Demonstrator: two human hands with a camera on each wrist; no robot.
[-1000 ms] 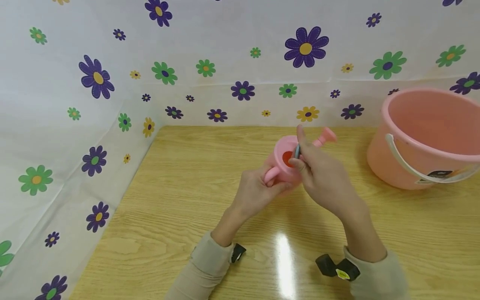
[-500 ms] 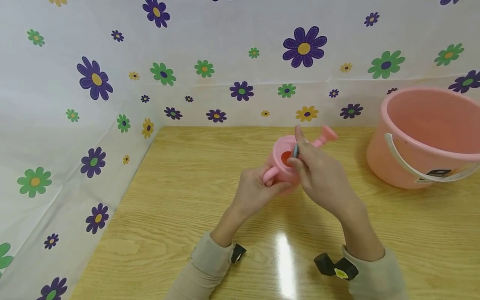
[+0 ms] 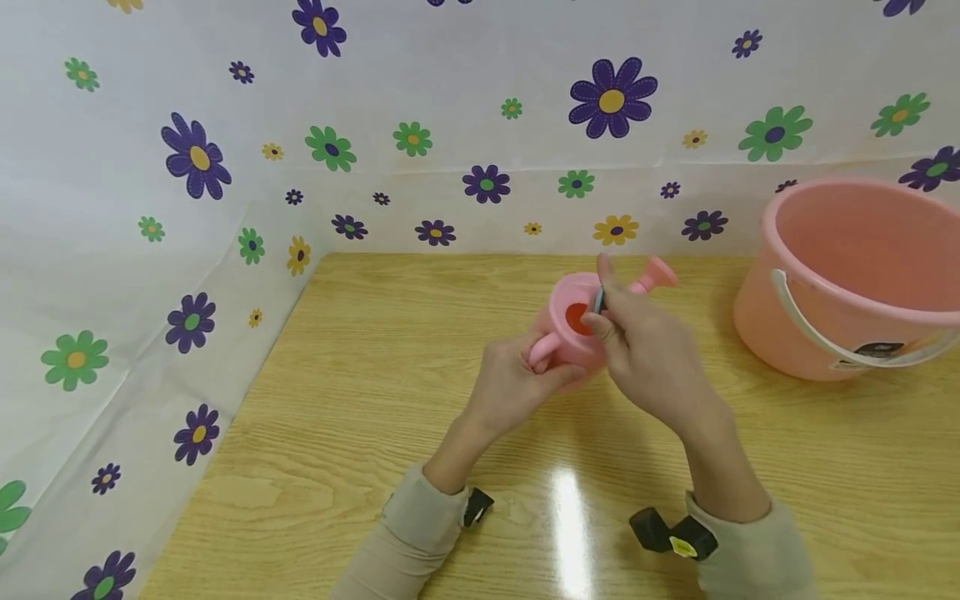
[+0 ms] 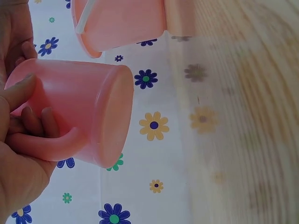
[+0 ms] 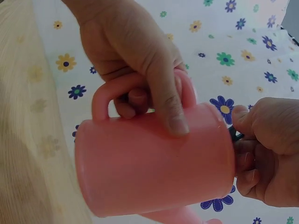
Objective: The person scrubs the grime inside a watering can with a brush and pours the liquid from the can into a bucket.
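Note:
A small pink watering can (image 3: pixel 588 357) is held above the table, its mouth tilted up towards the head camera. My left hand (image 3: pixel 510 383) grips its loop handle, with the thumb lying along the body in the right wrist view. At the mouth, my right hand (image 3: pixel 652 358) pinches a thin blue-grey piece (image 3: pixel 598 300) between thumb and fingers. In the right wrist view this piece (image 5: pixel 237 135) looks dark and mostly hidden, so its kind is unclear. Something red-orange (image 3: pixel 577 318) shows inside the can. The can's spout (image 3: pixel 656 273) points to the far right.
A large pink bucket (image 3: pixel 795 325) with a white handle (image 3: pixel 813 333) stands on the wooden table (image 3: pixel 337 375) at the right. A white sheet with printed flowers (image 3: pixel 450 100) hangs behind the table and along its left side.

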